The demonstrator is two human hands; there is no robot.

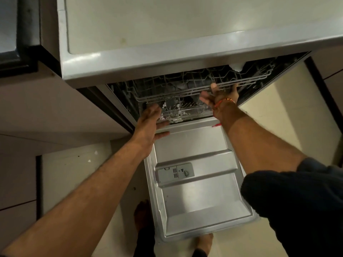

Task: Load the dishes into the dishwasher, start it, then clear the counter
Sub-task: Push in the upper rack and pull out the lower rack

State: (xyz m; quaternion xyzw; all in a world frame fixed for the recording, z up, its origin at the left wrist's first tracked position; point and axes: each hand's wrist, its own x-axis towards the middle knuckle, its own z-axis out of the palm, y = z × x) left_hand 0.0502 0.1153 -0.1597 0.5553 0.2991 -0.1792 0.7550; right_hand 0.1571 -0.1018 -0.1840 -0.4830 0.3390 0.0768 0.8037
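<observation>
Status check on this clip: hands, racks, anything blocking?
Right hand grips upper rack front rail. Left hand open at lower rack edge. Door down, nothing blocking.

The dishwasher door (200, 182) lies open below the worktop (167, 25). The upper rack (185, 89) sits above the lower rack (183, 112), with the detergent dispenser (175, 172) on the door.

I am reading no text, brand or number anywhere; the marks on the detergent dispenser (175, 172) in the dishwasher door (200, 216) are too small to make out.
</observation>
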